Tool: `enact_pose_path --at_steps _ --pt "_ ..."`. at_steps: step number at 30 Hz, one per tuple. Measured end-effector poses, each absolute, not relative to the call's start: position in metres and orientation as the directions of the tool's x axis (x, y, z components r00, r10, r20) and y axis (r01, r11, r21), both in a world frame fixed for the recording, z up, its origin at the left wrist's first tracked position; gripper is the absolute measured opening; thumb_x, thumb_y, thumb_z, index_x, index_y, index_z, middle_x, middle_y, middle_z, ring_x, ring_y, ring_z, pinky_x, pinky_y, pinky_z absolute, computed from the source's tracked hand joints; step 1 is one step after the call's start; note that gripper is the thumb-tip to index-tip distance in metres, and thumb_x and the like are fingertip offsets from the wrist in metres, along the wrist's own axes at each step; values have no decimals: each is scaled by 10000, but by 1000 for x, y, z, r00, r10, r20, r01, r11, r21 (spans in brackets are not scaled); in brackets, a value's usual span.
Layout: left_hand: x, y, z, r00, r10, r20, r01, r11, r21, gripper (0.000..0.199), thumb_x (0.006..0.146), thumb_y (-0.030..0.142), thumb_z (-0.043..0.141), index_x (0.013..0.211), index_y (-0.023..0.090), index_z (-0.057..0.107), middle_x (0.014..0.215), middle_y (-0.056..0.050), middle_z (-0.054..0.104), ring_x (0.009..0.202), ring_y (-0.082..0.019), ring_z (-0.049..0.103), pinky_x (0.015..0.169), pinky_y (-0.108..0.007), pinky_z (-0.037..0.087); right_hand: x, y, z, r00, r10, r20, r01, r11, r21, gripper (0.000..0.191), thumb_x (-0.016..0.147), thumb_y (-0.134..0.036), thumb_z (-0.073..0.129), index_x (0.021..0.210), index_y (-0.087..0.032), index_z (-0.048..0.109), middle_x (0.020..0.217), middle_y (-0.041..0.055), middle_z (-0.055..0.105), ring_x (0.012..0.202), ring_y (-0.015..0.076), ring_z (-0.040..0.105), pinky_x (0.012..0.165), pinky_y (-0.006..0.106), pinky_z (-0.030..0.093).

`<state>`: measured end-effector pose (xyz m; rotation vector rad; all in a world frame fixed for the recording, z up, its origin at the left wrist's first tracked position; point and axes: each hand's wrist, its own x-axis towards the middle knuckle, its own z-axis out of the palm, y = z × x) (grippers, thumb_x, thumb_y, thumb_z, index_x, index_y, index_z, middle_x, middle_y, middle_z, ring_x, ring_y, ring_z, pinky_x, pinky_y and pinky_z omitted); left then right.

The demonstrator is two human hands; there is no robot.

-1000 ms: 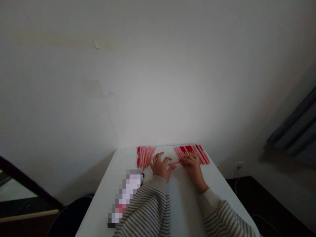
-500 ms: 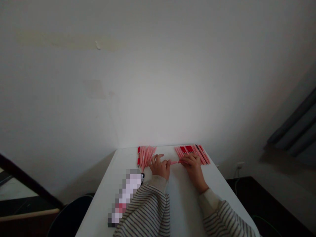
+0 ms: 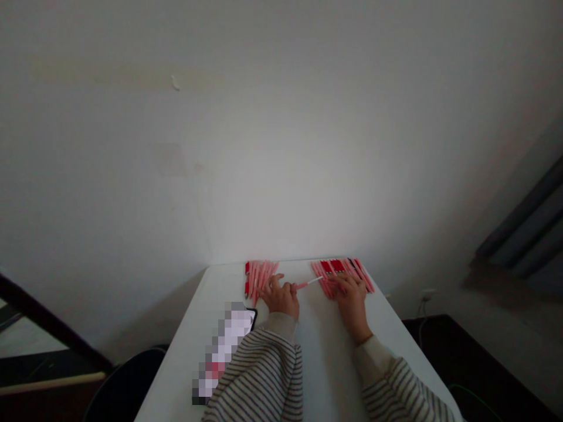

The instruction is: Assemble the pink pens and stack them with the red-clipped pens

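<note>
My left hand (image 3: 280,299) is closed around a slim pink pen (image 3: 301,286). A thin white length of this pen shows beyond the pink barrel and points right. Opposite it, my right hand (image 3: 352,296) has its fingers curled together near the pen's white end, apart from it. What those fingers hold is hidden among the pink pens behind them. Just left of my left hand lies a group of pink pens (image 3: 259,275) with red at its left edge. Several more pink pens (image 3: 323,281), with red pieces (image 3: 333,266) among them, lie beyond my right hand.
A phone (image 3: 233,340), its screen blurred out, lies beside my left forearm on the white table (image 3: 325,363). The table's far edge meets a plain wall (image 3: 281,146). A dark curtain (image 3: 528,228) hangs at the right, and a dark round seat (image 3: 127,381) is at the lower left.
My hands have moved apart, the right one slightly to the right. A white length of the pen now shows where pink spanned between both hands.
</note>
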<state>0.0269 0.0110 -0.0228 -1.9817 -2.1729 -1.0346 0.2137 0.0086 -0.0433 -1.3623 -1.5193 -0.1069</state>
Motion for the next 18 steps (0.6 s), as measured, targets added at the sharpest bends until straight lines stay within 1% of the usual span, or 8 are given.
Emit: enact_pose_path --at_steps 3,9,14,18 --pt "26 12 -24 -203 874 441 896 -16 444 226 833 302 495 742 238 692 1229 -28 569 1190 -271 405 1061 -594 151 216 11 -47 205 682 702 765 335 -549 241 851 -309 501 942 -242 715 987 68 680 946 238 511 856 405 312" --pt "25 12 -26 -248 846 471 909 35 416 220 843 295 471 798 204 667 1243 -58 558 1196 -279 419 1052 -599 203 219 16 -57 203 686 699 759 341 -555 250 853 -301 488 947 -241 712 980 67 677 958 239 505 850 399 315" --pt "25 14 -30 -303 798 520 932 135 336 232 850 289 455 848 156 645 1252 -128 547 1234 -320 405 1065 -610 203 220 18 -59 206 662 720 771 343 -536 243 844 -296 507 964 -253 714 966 64 675 934 234 510 838 401 335" --pt "26 16 -35 -295 760 579 946 146 290 256 862 305 434 865 151 639 1244 -150 562 1249 -333 403 1061 -639 193 219 17 -56 191 653 733 800 330 -502 238 839 -269 517 966 -257 718 972 63 676 941 229 507 836 394 345"
